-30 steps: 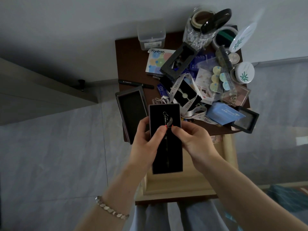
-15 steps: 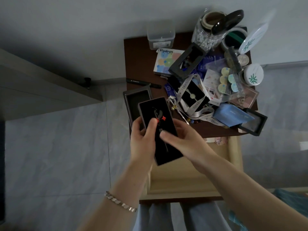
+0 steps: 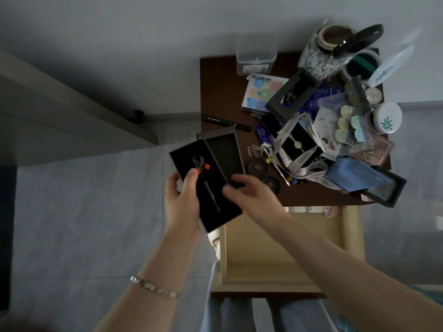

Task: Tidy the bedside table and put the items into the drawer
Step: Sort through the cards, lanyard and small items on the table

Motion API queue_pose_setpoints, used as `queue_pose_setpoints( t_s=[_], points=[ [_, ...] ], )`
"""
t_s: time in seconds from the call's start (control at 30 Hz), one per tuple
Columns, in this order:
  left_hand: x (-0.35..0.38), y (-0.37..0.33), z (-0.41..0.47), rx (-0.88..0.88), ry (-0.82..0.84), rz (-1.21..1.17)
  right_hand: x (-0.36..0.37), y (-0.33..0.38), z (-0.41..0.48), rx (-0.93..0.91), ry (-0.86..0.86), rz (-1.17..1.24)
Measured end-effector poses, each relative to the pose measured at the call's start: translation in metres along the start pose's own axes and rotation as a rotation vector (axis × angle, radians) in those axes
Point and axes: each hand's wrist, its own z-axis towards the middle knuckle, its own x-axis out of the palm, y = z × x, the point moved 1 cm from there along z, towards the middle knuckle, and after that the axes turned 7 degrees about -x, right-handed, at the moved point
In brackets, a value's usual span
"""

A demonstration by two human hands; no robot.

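My left hand (image 3: 183, 202) holds a flat black box tray (image 3: 215, 207) by its left edge, the thumb lying on its face beside a small dark pendant with a red tag (image 3: 201, 165). The tray is tilted, its top leaning left. My right hand (image 3: 251, 195) hovers over the tray's right edge with the fingers curved; whether they touch it I cannot tell. Just behind lies an open grey box lid (image 3: 224, 154) at the front left corner of the dark brown bedside table (image 3: 218, 92). Below the tabletop the light wooden drawer (image 3: 282, 257) stands pulled out.
The tabletop is crowded: a Hydron box (image 3: 262, 91), a clear plastic container (image 3: 255, 57), a glass jar (image 3: 323, 51), a black pen (image 3: 225, 122), white lanyards (image 3: 304, 168), a blue box (image 3: 354, 176), round white lids (image 3: 388, 117), two dark discs (image 3: 257, 167). Grey tiled floor lies to the left.
The black tray has swung leftward and tilted further, moving off the drawer toward the grey lid. My right hand let go of its pinch on the pendant and shifted to the tray's right edge.
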Motion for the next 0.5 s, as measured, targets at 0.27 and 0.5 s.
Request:
queue_pose_setpoints(
  t_s=[0.27, 0.5],
  points=[
    [-0.031, -0.013, 0.021, -0.030, -0.029, 0.012, 0.010, 0.007, 0.054, 0.007, -0.258, -0.673],
    [-0.030, -0.009, 0.014, -0.019, 0.092, 0.088, -0.016, 0.016, 0.018, -0.140, -0.329, -0.367]
  ],
)
